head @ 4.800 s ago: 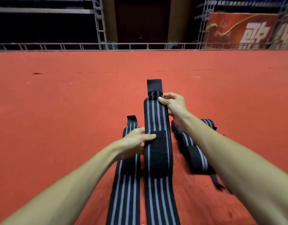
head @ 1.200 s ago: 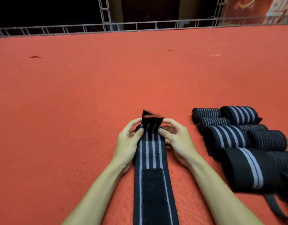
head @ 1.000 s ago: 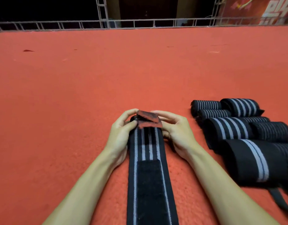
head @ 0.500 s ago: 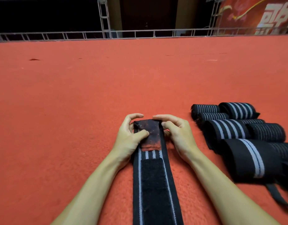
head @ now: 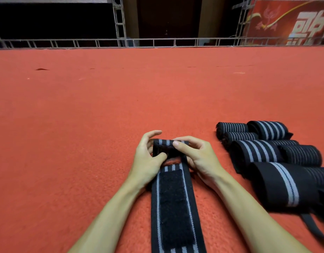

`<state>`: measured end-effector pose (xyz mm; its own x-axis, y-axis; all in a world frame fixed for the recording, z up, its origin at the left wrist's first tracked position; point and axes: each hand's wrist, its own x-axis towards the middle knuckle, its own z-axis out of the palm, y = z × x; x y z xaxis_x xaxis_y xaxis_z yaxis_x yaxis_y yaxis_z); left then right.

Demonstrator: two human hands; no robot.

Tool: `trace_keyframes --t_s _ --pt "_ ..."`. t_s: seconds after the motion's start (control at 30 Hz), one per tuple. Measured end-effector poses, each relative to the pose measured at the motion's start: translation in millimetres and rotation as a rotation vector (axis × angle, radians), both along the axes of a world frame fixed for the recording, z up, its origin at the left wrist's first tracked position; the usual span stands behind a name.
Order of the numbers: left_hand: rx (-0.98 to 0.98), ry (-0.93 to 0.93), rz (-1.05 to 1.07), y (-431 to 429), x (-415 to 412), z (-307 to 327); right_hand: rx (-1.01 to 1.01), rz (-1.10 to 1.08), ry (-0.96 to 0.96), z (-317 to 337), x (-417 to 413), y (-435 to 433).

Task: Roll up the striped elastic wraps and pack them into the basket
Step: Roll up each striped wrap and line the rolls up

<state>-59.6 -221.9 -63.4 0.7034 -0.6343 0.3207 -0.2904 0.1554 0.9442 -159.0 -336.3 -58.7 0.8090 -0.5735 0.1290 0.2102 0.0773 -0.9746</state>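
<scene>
A long black wrap with grey stripes (head: pixel 174 203) lies flat on the red carpet, running from the bottom edge up between my arms, a black hook-and-loop patch on its top face. Its far end is curled into a small roll (head: pixel 166 146). My left hand (head: pixel 148 161) pinches the roll's left side with thumb and fingers. My right hand (head: pixel 195 157) grips its right side, index finger over the top. Several finished striped rolls (head: pixel 257 152) lie in a cluster to the right. No basket is in view.
Red carpet (head: pixel 102 106) stretches far ahead and to the left. A metal truss rail (head: pixel 153 42) runs along its far edge, with a red banner (head: pixel 292 22) behind at the upper right. A loose black strap (head: pixel 310 227) trails from the nearest roll.
The wrap's far end, first lifted and folded back, has been turned over into a small roll. Both hands have closed in around it.
</scene>
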Motion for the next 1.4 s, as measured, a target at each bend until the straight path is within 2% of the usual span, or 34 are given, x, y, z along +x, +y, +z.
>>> trace_keyframes --t_s 0.2,0.37,0.53,0.77,0.93,1.03,1.2,1.3,1.4 --pt "0.031 0.260 -0.169 1 4 -1 0.003 -0.021 -0.063 -5 1 -7" --pt "0.022 0.380 -0.275 4 5 3 -0.035 -0.031 -0.086 -5 -2 -9" --pt "-0.017 0.344 -0.154 3 6 -1 -0.083 0.001 -0.074 -6 -2 -9" --pt "-0.078 0.138 -0.027 4 3 4 -0.177 -0.004 -0.027 -9 1 -10" --pt "-0.103 0.081 -0.110 4 3 -1 -0.220 -0.095 0.057 -10 8 -6" --pt "-0.132 0.096 -0.155 4 4 -3 -0.174 -0.077 0.076 -6 8 -3" --pt "-0.065 0.141 -0.190 3 5 -3 0.022 0.004 -0.028 -5 3 -4" --pt "0.010 0.253 -0.198 2 6 -5 -0.013 0.007 -0.062 -3 0 -4" --pt "0.123 0.247 -0.148 2 3 -2 -0.045 0.007 -0.076 -3 -2 -2"
